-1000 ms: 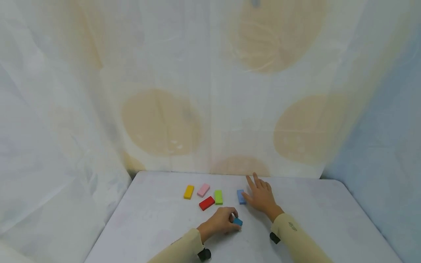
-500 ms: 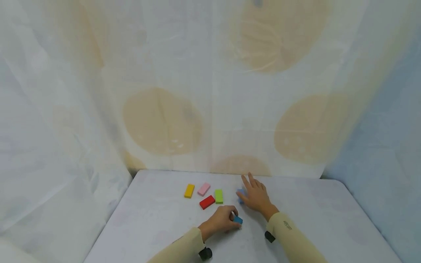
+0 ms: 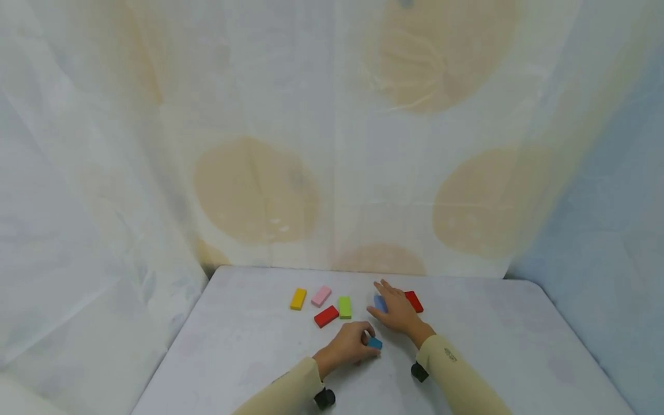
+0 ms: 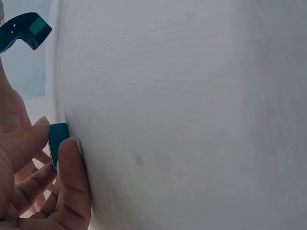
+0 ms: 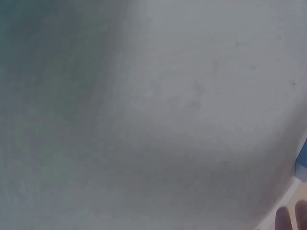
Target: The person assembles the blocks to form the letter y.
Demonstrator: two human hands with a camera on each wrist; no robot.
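My left hand (image 3: 349,344) rests on the table with its fingers curled round a small teal block (image 3: 374,343); the left wrist view shows the teal block (image 4: 58,142) pinched between thumb and finger. My right hand (image 3: 395,311) lies with spread fingers over a light blue block (image 3: 380,302), touching it. A red block (image 3: 414,301) lies just right of that hand. Only fingertips (image 5: 287,221) and a blue corner show in the right wrist view.
Yellow (image 3: 298,298), pink (image 3: 321,295), green (image 3: 344,307) and another red block (image 3: 325,316) lie flat left of the hands on the grey table (image 3: 519,346). A patterned curtain (image 3: 332,144) closes in the back and both sides.
My right hand has slid left and toward me onto the light blue block, uncovering a red block on its right. My left hand keeps its hold on the teal block.
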